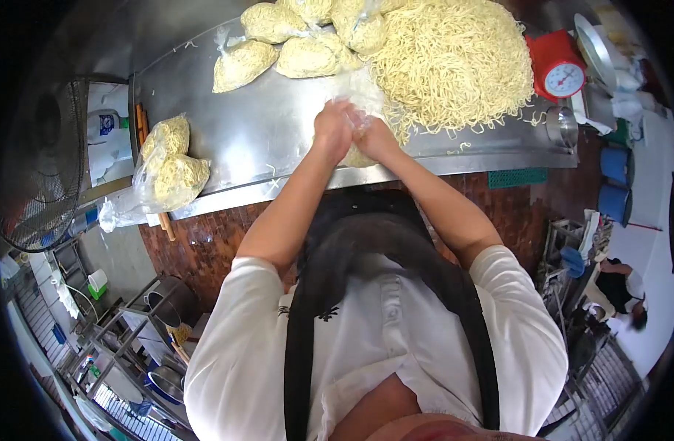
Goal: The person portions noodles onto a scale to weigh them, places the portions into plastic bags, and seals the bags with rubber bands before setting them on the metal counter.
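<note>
My left hand [332, 131] and my right hand [375, 138] meet near the front edge of the steel table. Both are closed around the gathered top of a clear plastic bag of noodles [361, 156], which shows partly beneath and between them. Beyond my right hand spreads a large heap of loose yellow noodles [454, 66]. Several knotted bags of noodles [307, 56] are grouped past my hands at the far side. My fingertips are partly hidden by the shiny film, so their exact grip on it is unclear.
Two noodle bags [179, 176] rest at the table's left end beside wooden sticks [168, 224]. A red dial scale [557, 67] and a metal bowl [562, 127] stand at the right. A caged fan [46, 162] is far left. Another person [618, 288] is in the right background.
</note>
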`<state>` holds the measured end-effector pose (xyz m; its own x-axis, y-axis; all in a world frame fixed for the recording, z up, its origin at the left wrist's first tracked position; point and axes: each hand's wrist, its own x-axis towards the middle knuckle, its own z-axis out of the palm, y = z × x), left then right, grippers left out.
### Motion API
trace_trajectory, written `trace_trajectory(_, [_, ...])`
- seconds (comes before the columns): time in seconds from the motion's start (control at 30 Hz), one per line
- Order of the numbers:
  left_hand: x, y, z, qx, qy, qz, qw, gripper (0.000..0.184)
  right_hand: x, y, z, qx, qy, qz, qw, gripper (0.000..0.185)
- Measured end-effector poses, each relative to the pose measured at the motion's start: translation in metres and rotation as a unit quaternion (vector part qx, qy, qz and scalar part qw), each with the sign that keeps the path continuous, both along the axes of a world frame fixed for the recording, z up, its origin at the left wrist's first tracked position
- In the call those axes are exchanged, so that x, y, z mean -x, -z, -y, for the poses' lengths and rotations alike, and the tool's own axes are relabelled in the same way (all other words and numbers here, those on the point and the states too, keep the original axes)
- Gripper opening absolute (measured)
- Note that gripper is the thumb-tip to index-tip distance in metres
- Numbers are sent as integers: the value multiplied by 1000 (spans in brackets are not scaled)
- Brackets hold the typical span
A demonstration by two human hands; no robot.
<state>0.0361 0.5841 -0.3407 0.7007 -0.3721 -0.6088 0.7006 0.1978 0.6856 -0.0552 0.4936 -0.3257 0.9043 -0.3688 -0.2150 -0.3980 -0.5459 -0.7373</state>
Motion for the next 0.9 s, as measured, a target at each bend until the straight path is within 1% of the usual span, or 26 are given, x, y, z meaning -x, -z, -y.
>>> trace_trajectory(0.03, [13, -47, -19, 41, -31, 14, 999, 22, 2, -15, 4, -73, 34, -26, 996, 31])
trace_trajectory(0.07, [25, -75, -40, 81, -62, 27, 994, 25, 5, -4, 5, -192, 65, 27, 979, 31])
trace_trajectory(0.1, [37, -49, -72, 13, -50, 6, 999, 30, 8, 18, 5, -308, 99, 82, 943, 31])
trace_trajectory(0.13, [44, -21, -94, -55, -37, -13, 998, 36, 8, 36, 5, -418, 131, 139, 888, 32])
trace_trajectory(0.17, [46, -24, -88, -34, -29, -78, 996, 38, 5, 37, 2, -526, 209, 119, 816, 28])
trace_trajectory(0.2, [51, -25, -75, -14, -21, -145, 989, 40, 5, 37, -4, -479, 208, 108, 846, 26])
trace_trajectory(0.23, [52, -24, -68, 6, -15, -212, 977, 43, 2, 14, -18, -431, 206, 93, 874, 25])
trace_trajectory(0.27, [22, 30, -56, 96, -14, -167, 981, 45, -2, -14, -29, -381, 206, 80, 898, 24])
trace_trajectory(0.3, [-1, -12, -45, -8, 39, -17, 999, 49, -2, -43, -34, -181, 48, 84, 979, 18])
trace_trajectory(0.33, [-29, -49, -48, 87, 74, -31, 993, 49, -10, -38, -41, -187, -29, 238, 953, 15])
trace_trajectory(0.37, [-53, -38, -59, 305, 103, -37, 946, 48, -14, -66, -40, 6, -48, 292, 955, 16])
trace_trajectory(0.4, [-45, -42, -56, 247, 106, 6, 963, 47, -18, -109, -36, 200, -65, 335, 918, 19])
trace_trajectory(0.47, [-10, -71, -53, 121, 112, 97, 981, 47, -13, -166, -31, 259, -78, 242, 932, 23])
trace_trajectory(0.5, [15, -124, -40, 62, 104, -30, 992, 40, -9, -176, -29, 284, -87, 194, 935, 26])
trace_trajectory(0.53, [27, -114, -39, 199, 81, -71, 974, 29, -4, -169, -26, 260, -108, 213, 936, 27])
trace_trajectory(0.6, [24, -129, -21, 329, 91, -143, 929, 22, 16, -138, -18, 217, -144, 247, 933, 28])
trace_trajectory(0.63, [24, -126, -22, 275, 109, -99, 950, 22, 28, -124, -15, 182, -135, 319, 920, 22])
trace_trajectory(0.67, [27, -117, -27, 218, 125, -55, 966, 24, 38, -113, -3, -32, -94, 238, 966, 18])
trace_trajectory(0.7, [30, -108, -33, 157, 139, -13, 978, 28, 49, -103, 10, -246, -46, 142, 958, 15])
trace_trajectory(0.73, [28, -98, -39, 70, 220, 74, 970, 28, 53, -95, 18, -445, 6, 38, 894, 14])
trace_trajectory(0.77, [23, -90, -47, -18, 300, 161, 940, 27, 50, -91, 16, -473, 37, 23, 880, 14])
trace_trajectory(0.8, [16, -84, -53, -106, 372, 244, 889, 27, 44, -87, 12, -500, 67, 9, 863, 14])
trace_trajectory(0.83, [12, -88, -58, -139, 391, 294, 861, 27, 38, -82, 7, -527, 97, -9, 844, 15])
trace_trajectory(0.87, [7, -95, -61, -183, 408, 385, 807, 25, 30, -75, 3, -411, 76, 47, 907, 14])
trace_trajectory(0.9, [1, -105, -62, -223, 420, 470, 743, 22, 19, -65, 2, -286, 54, 101, 951, 13])
